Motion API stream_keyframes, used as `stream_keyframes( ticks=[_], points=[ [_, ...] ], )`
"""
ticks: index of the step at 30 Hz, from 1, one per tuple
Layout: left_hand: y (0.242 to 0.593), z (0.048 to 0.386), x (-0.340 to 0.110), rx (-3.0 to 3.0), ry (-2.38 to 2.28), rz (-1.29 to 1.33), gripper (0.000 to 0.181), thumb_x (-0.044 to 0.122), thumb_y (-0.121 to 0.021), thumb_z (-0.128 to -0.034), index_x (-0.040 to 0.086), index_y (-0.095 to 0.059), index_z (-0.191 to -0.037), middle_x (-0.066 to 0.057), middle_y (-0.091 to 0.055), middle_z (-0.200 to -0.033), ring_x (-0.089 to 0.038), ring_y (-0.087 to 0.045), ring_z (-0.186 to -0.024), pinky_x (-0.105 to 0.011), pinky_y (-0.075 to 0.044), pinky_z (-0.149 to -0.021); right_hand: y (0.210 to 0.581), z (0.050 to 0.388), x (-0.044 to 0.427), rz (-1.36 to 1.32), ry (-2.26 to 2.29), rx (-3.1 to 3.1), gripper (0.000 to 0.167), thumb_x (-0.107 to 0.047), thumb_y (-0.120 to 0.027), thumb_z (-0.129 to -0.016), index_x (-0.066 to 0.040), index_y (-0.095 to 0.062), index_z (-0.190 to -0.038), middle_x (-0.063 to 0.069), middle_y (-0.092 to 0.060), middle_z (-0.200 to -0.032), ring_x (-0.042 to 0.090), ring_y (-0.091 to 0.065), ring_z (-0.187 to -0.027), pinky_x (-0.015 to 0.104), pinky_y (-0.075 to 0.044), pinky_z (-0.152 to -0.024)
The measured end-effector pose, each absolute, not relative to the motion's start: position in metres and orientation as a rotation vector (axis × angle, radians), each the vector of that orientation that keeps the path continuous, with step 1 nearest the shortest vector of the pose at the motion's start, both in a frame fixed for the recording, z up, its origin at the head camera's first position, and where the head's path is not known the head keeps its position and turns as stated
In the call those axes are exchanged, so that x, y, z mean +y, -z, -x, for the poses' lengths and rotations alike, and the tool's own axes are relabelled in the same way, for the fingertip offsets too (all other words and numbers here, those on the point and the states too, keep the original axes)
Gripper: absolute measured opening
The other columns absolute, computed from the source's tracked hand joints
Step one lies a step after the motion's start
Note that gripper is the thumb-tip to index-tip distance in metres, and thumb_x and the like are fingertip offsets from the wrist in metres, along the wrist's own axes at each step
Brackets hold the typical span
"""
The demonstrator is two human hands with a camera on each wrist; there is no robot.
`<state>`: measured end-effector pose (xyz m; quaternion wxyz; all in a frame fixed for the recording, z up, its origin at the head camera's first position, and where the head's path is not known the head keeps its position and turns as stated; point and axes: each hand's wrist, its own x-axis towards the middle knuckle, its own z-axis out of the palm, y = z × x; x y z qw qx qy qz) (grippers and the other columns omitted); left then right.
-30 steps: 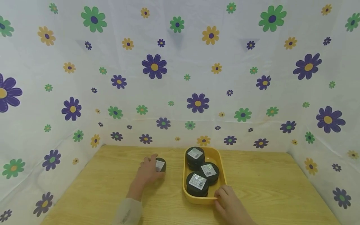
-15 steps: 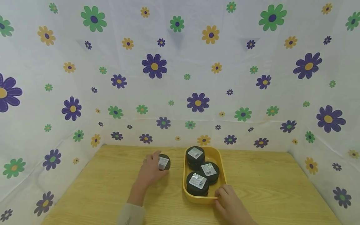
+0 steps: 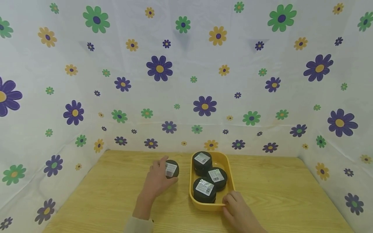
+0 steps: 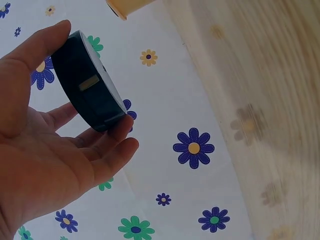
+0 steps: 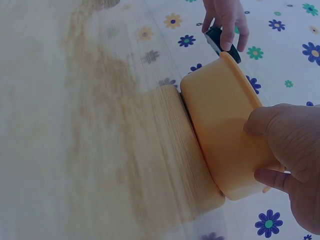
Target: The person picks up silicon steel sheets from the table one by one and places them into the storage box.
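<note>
My left hand (image 3: 156,180) grips a flat round black container (image 3: 171,169) with a white label on top. In the left wrist view, the thumb and fingers clasp opposite sides of the container (image 4: 82,82), whose dark side wall carries a small pale patch. It is held above the table, left of a yellow tray (image 3: 231,178). My right hand (image 3: 239,211) pinches the tray's near right corner. The right wrist view has the thumb and a finger of this hand (image 5: 302,155) on the tray wall. Similar labelled black containers (image 3: 217,175) stand in the tray, some apparently stacked.
The tray stands on a light wooden table (image 3: 279,187). White cloth (image 3: 186,87) printed with green, yellow and purple flowers closes off the back and both sides. Inside the tray, bare floor shows near its front right corner.
My left hand has moved slightly right toward the tray with the black container, which also looks lifted. My right hand and the tray have stayed in place.
</note>
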<state>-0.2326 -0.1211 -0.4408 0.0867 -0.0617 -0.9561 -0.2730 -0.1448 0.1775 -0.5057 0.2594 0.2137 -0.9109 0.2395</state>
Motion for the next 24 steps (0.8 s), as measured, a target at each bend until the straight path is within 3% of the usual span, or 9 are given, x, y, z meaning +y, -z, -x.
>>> stream_keyframes(
  ticks=[18, 24],
  points=[
    [0.4443, 0.2281, -0.1194, -2.810, 0.813, 0.206, 0.090, 0.035, -0.083, -0.0773, 0.010, -0.036, -0.149, -0.026, -0.045, -0.135, -0.043, -0.051, -0.113, -0.057, -0.049, -0.090, 0.5109, 0.1497, 0.1788, -0.674, -0.587, -2.329, 0.034, -0.003, -0.083, -0.066, -0.017, -0.058, -0.083, -0.012, -0.048, -0.088, 0.005, -0.047, -0.083, 0.025, -0.046, -0.074],
    [0.4417, 0.2271, -0.1167, -2.806, 0.807, 0.219, 0.089, 0.035, -0.083, -0.0774, 0.011, -0.036, -0.149, -0.026, -0.045, -0.134, -0.042, -0.052, -0.112, -0.056, -0.049, -0.089, 0.5097, 0.1490, 0.1791, -0.627, -0.599, -2.393, 0.033, -0.005, -0.083, -0.069, -0.019, -0.059, -0.085, -0.015, -0.047, -0.090, 0.004, -0.046, -0.085, 0.026, -0.048, -0.075]
  ],
)
